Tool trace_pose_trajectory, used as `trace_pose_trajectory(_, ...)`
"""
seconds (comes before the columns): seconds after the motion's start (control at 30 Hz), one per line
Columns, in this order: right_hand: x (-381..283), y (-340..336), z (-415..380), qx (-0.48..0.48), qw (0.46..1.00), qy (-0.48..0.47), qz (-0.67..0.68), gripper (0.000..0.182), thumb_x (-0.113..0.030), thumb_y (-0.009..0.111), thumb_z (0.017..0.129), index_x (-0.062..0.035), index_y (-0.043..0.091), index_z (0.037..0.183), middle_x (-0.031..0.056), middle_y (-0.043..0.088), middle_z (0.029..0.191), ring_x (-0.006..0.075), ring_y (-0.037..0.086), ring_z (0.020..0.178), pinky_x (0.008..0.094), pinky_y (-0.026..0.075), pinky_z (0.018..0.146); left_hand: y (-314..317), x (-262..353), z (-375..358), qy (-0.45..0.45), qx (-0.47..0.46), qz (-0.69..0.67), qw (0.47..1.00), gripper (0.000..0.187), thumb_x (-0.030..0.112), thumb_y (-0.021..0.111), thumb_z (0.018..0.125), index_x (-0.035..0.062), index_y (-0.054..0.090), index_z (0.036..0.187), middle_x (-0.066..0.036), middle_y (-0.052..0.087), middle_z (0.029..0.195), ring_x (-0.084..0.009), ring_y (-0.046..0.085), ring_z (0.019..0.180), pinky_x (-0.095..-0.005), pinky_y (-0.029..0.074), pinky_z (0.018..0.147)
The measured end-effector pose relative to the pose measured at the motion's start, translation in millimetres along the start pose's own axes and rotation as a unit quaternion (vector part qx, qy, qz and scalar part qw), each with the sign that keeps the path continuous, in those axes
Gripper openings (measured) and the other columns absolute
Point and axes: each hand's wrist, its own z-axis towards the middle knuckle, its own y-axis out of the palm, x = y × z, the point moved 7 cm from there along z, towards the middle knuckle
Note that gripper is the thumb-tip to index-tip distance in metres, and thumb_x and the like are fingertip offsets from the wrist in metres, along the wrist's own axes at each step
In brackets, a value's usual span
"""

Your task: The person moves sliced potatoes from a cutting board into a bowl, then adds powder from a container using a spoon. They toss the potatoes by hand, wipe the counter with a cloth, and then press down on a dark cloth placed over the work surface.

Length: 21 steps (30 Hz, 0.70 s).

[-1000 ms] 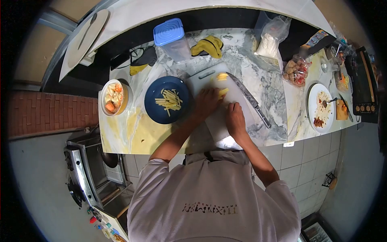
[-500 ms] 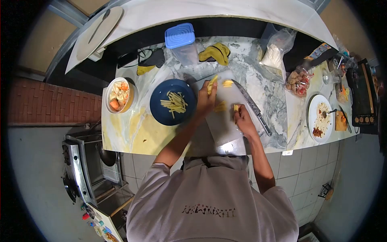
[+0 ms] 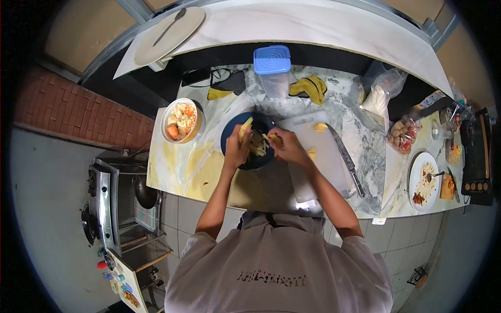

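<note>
Here both hands are over the dark blue plate (image 3: 229, 136) on the marble surface (image 3: 182, 167). Left hand (image 3: 237, 148) has its fingers closed around pale yellow potato strips (image 3: 244, 129), held just above the plate. Right hand (image 3: 284, 146) pinches what looks like another strip at the plate's right edge; small, hard to confirm. White cutting board (image 3: 323, 167) sits just right, knife (image 3: 345, 156) along its far side. Bowl of chopped vegetables (image 3: 180, 121) left of plate.

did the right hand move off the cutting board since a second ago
Yes. The right hand has gone left from the middle of the cutting board to the blue plate, carrying yellow sticks, beside the left hand.
</note>
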Motion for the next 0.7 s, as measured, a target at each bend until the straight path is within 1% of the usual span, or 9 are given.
trace_pose_trajectory(0.07,-12.4,13.4,14.9,0.018,0.978,-0.080,-0.193,0.012,-0.010,0.060,0.089,-0.0032,0.055,0.099,0.0127,0.064,0.079,0.0230,0.064,0.058,0.0350,0.051,0.054,-5.8,-13.4,-1.0,-0.046,-0.017,0.027,0.998,0.024,0.028,0.052,0.097,0.0044,0.054,0.101,-0.020,0.065,0.079,-0.0407,0.064,0.080,-0.0426,0.049,0.062)
trace_pose_trajectory(0.1,-7.6,19.3,23.2,0.043,0.953,-0.127,-0.270,0.021,-0.011,0.063,0.086,-0.0022,0.056,0.104,0.0178,0.066,0.092,0.0335,0.066,0.076,0.0394,0.052,0.068,-7.3,-21.2,-2.1,-0.045,-0.011,0.054,0.997,0.023,0.027,0.054,0.096,0.0048,0.055,0.102,-0.020,0.065,0.080,-0.0405,0.065,0.080,-0.0433,0.049,0.063)
trace_pose_trajectory(0.2,-4.3,32.8,30.6,0.072,0.933,-0.149,-0.320,0.028,-0.010,0.062,0.084,-0.0033,0.057,0.111,0.0175,0.066,0.103,0.0393,0.061,0.093,0.0428,0.049,0.081,-12.7,-27.1,-5.3,-0.037,0.004,0.083,0.996,0.022,0.022,0.060,0.092,0.0043,0.056,0.105,-0.019,0.066,0.082,-0.0361,0.066,0.078,-0.0400,0.050,0.064)
trace_pose_trajectory(0.23,-1.8,35.4,30.8,0.070,0.933,-0.149,-0.319,0.028,-0.010,0.062,0.084,-0.0033,0.057,0.111,0.0175,0.066,0.103,0.0393,0.061,0.093,0.0428,0.049,0.081,-14.4,-25.2,-6.1,-0.025,0.010,0.084,0.996,0.023,0.018,0.063,0.091,0.0033,0.056,0.106,-0.019,0.066,0.082,-0.0318,0.068,0.076,-0.0361,0.051,0.064)
trace_pose_trajectory(0.37,-12.8,23.8,23.6,0.062,0.936,-0.149,-0.314,0.035,-0.007,0.061,0.084,-0.0024,0.056,0.118,0.0206,0.063,0.108,0.0399,0.060,0.099,0.0444,0.048,0.086,-17.6,-23.6,-6.5,-0.067,-0.013,0.148,0.987,0.022,0.011,0.066,0.087,0.0035,0.058,0.106,-0.019,0.068,0.087,-0.0315,0.069,0.086,-0.0347,0.053,0.069)
trace_pose_trajectory(0.43,-26.4,5.4,15.7,0.039,0.947,-0.139,-0.285,0.036,-0.006,0.061,0.084,-0.0019,0.055,0.120,0.0213,0.063,0.109,0.0403,0.059,0.100,0.0444,0.047,0.087,-19.0,-21.8,-3.9,-0.009,0.002,0.040,0.999,0.022,0.007,0.066,0.083,0.0042,0.060,0.104,-0.018,0.068,0.091,-0.0357,0.066,0.088,-0.0403,0.053,0.074)
trace_pose_trajectory(0.5,-17.4,-18.9,4.4,0.013,0.950,-0.037,-0.309,0.039,-0.005,0.061,0.083,-0.0023,0.055,0.121,0.0228,0.062,0.110,0.0403,0.060,0.100,0.0444,0.047,0.088,-20.3,-17.4,-2.4,0.000,-0.013,0.052,0.999,0.022,0.006,0.066,0.082,0.0035,0.061,0.104,-0.018,0.068,0.094,-0.0351,0.066,0.090,-0.0395,0.052,0.076)
trace_pose_trajectory(0.63,-7.2,-68.6,-40.3,0.039,0.924,-0.035,-0.378,0.042,-0.006,0.061,0.080,-0.0028,0.055,0.122,0.0221,0.057,0.120,0.0407,0.056,0.104,0.0442,0.045,0.093,-25.3,10.7,-2.4,0.064,-0.028,0.120,0.990,0.027,0.004,0.067,0.080,0.0025,0.061,0.107,-0.019,0.066,0.102,-0.0362,0.063,0.098,-0.0387,0.050,0.084)
trace_pose_trajectory(0.7,3.9,-68.0,-62.5,-0.012,0.916,-0.059,-0.396,0.046,-0.008,0.065,0.078,-0.0063,0.056,0.123,0.0183,0.052,0.127,0.0389,0.049,0.116,0.0449,0.042,0.097,-20.8,26.0,-3.5,0.088,-0.027,0.143,0.985,0.029,0.004,0.067,0.081,0.0027,0.061,0.109,-0.019,0.065,0.103,-0.0370,0.061,0.099,-0.0397,0.048,0.086)
